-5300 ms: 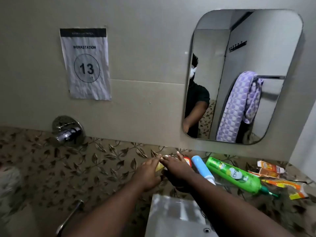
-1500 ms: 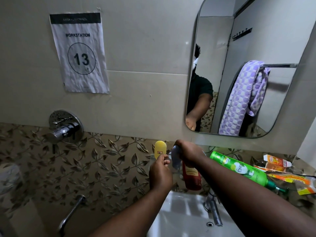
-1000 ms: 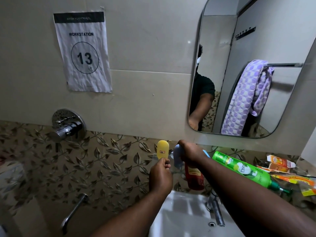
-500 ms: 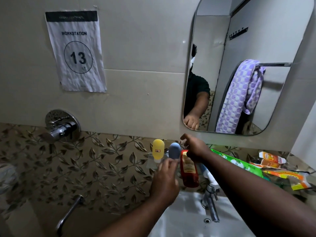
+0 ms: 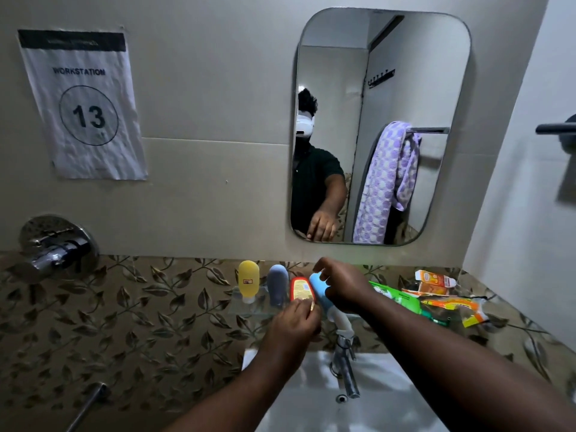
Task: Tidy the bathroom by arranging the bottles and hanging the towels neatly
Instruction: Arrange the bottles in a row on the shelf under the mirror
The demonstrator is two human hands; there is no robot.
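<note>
Bottles are stood cap-down in a row on the glass shelf (image 5: pixel 238 308) under the mirror (image 5: pixel 414 57): a yellow bottle (image 5: pixel 248 280), a grey bottle (image 5: pixel 277 288) and a red bottle (image 5: pixel 300 291). The red bottle's lower end is pinched by the left hand (image 5: pixel 293 328). A blue bottle (image 5: pixel 319 291), tilted just beside it, is grasped by the curled fingers (image 5: pixel 325 266) of the right hand (image 5: pixel 344 286). A green bottle (image 5: pixel 397 299) is laid flat to the right. A purple towel (image 5: pixel 386 182) is reflected in the mirror.

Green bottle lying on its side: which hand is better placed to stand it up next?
Right, probably. The right hand sits next to the green bottle, though it grips the blue bottle now. The left hand holds the red bottle, with the right hand in between.
</note>
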